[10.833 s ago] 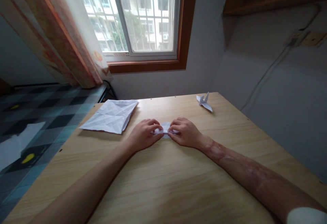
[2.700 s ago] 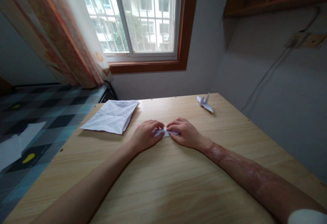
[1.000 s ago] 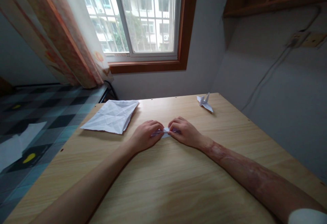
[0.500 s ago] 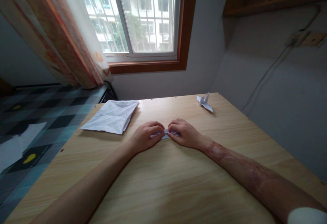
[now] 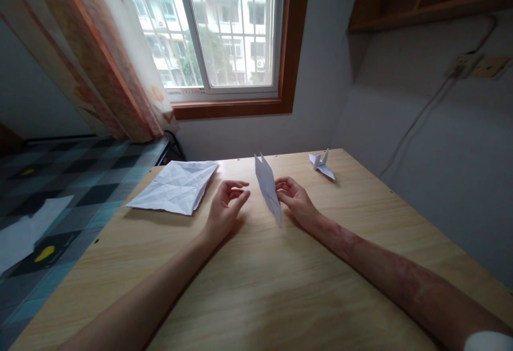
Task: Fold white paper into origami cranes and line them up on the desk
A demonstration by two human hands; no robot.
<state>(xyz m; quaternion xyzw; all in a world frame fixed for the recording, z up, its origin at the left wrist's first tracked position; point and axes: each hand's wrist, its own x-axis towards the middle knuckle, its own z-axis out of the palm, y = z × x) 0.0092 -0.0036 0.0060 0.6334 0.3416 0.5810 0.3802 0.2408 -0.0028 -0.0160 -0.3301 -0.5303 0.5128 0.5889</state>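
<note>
A white folded piece of paper point(image 5: 266, 188), long and narrow with pointed ends, is held up on edge above the middle of the table. My right hand point(image 5: 294, 197) pinches it from its right side. To its left, my left hand point(image 5: 228, 204) is raised with fingers curved and apart, holding nothing and not touching the paper. A finished white paper crane point(image 5: 321, 166) stands near the table's far right edge. Creased sheets of white paper point(image 5: 174, 185) lie at the far left of the table.
The wooden table point(image 5: 248, 287) stands below a barred window point(image 5: 236, 36). On the left is a bed with a checked cover point(image 5: 112, 161), with torn white paper point(image 5: 36, 228) on it. A cable point(image 5: 417, 116) hangs from a wall socket point(image 5: 465, 68) on the right.
Both hands were pressed together on the folded paper, low on the table. Now the left hand has let go and moved left, and the right hand has lifted and turned the paper upright.
</note>
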